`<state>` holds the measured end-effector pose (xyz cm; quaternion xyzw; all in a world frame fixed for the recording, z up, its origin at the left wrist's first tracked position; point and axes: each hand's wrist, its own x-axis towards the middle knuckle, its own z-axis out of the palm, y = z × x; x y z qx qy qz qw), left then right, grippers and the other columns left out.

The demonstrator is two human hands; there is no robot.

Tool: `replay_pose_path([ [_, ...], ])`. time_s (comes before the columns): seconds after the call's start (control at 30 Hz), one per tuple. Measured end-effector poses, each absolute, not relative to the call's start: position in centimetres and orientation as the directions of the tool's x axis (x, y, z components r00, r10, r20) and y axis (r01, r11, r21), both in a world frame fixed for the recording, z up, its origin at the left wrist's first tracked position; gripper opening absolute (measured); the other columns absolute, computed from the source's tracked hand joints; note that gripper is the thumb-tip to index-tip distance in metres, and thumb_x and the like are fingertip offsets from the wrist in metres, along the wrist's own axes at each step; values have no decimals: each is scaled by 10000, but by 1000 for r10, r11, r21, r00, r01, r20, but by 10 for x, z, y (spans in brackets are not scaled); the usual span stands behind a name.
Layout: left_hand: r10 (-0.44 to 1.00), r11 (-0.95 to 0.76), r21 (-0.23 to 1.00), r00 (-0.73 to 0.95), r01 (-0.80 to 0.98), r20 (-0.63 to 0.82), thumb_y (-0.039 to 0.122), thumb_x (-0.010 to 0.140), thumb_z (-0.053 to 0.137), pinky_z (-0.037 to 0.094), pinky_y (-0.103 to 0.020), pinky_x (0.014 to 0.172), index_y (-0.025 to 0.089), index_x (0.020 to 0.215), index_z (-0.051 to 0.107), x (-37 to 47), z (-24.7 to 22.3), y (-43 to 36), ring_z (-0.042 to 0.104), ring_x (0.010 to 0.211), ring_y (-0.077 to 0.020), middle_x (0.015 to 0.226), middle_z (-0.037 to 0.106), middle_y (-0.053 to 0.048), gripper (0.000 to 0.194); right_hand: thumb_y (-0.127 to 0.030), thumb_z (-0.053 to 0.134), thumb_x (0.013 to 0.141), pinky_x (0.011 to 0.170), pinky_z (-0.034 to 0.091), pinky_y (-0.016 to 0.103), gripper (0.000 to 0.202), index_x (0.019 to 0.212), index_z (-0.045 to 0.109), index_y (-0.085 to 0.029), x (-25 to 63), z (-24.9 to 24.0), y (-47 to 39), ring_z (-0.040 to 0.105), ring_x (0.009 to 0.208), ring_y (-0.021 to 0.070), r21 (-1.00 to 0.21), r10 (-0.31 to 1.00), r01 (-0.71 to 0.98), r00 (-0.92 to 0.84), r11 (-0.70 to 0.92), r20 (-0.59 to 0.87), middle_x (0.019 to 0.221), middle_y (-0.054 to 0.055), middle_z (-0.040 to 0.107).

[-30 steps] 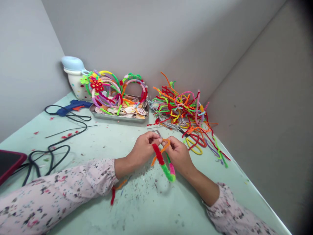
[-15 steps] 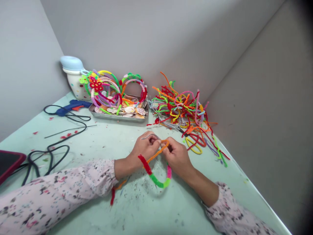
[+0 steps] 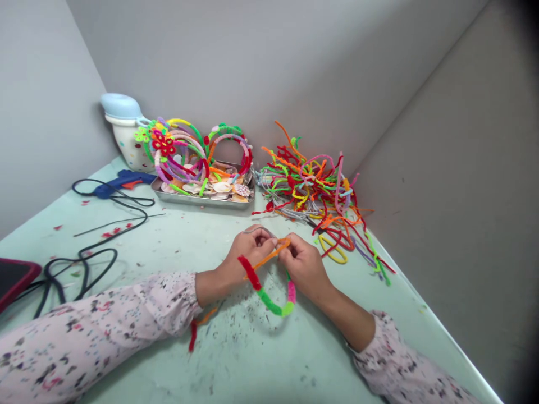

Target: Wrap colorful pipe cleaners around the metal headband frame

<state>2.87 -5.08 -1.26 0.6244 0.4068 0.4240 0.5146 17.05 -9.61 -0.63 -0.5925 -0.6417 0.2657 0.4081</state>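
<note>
Above the middle of the table, my left hand (image 3: 242, 257) is closed, its thumb and fingertips pinching an orange pipe cleaner (image 3: 267, 258). A thin grey strand (image 3: 261, 229) curves over those fingers. Close beside it, my right hand (image 3: 306, 265) is also closed, pinching the orange piece near its bend. A curved band wrapped in red, green and pink fuzz (image 3: 269, 303) hangs below both hands, its pink side running up to the right hand's fingers. The fingers hide where the orange piece and the band meet. Near my left cuff lies a short red piece of pipe cleaner (image 3: 192, 336).
A metal tray (image 3: 202, 201) at the back holds shells and colourful hoops (image 3: 183, 140). Right of it lies a tangled pile of pipe cleaners (image 3: 311, 177). Further left are a blue glue gun (image 3: 113, 184), black cords (image 3: 86, 264), a lidded cup (image 3: 126, 134) and a red-edged device (image 3: 19, 280).
Both hands keep their pinch at nearly the same spot. The hanging band has swung up slightly, and the whole view has shifted a little.
</note>
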Motion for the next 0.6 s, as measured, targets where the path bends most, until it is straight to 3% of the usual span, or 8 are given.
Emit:
replay_pose_path([
  [0.1, 964, -100, 981, 259, 164, 55, 273, 712, 601, 403, -237, 581, 153, 668, 602, 30, -2, -55, 523, 631, -131, 655, 578, -3, 128, -243, 483, 818, 506, 312, 222, 166, 658, 455, -205, 169, -4, -98, 422, 524, 106, -745, 966, 639, 11, 193, 259, 587, -47, 496],
  [0.27, 965, -154, 947, 248, 283, 82, 194, 714, 548, 372, -237, 598, 159, 629, 578, 29, 8, -60, 504, 637, -125, 623, 550, 19, 97, -250, 487, 824, 538, 347, 236, 147, 699, 548, -204, 167, -4, -99, 485, 560, 135, -664, 954, 720, 11, 200, 300, 601, -12, 560],
  [0.6, 961, -187, 929, 257, 319, 105, 160, 679, 515, 342, -240, 584, 165, 599, 540, 27, 6, -59, 464, 617, -120, 577, 494, 39, 85, -236, 486, 829, 557, 346, 227, 141, 702, 532, -198, 165, -4, -101, 471, 557, 119, -646, 947, 723, -35, 244, 319, 606, -28, 537],
])
